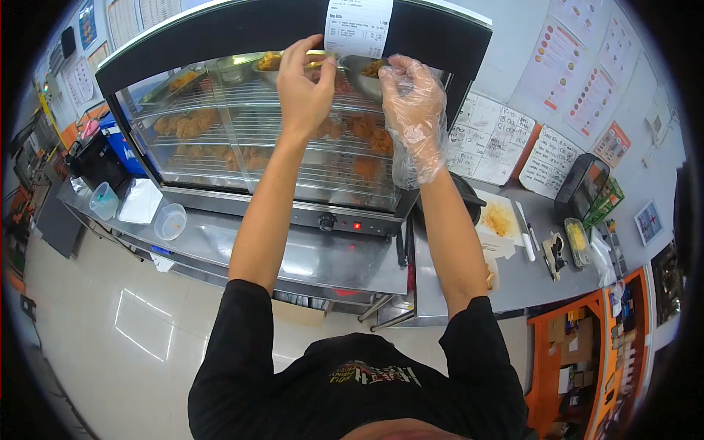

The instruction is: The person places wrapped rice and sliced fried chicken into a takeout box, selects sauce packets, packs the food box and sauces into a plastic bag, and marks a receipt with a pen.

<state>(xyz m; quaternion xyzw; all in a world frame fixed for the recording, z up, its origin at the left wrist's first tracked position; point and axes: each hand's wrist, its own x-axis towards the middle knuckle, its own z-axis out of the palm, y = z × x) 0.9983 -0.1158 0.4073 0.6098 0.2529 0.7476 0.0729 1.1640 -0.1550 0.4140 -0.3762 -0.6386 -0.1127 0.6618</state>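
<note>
A printed paper receipt (358,29) hangs over the black top edge of a glass food warmer (323,199). My left hand (306,84) is bare and raised at the receipt's lower left side, thumb and fingers apart. On the other side, my right hand (414,110) wears a loose clear plastic glove. Its fingers are curled close to the receipt's lower right corner; whether they grip it is hard to see. Behind the glass, between my hands, a metal bowl (364,82) holds browned food. Fried pieces (189,123) lie on the warmer's wire shelves.
Plastic tubs (170,221) stand on the steel counter (293,257) at left. To the right are a food-stained white board (500,220), a white-handled knife (528,246), and a lidded clear box (577,242). Handwritten sheets (493,136) lean against the wall. An orange shelf (539,367) stands below.
</note>
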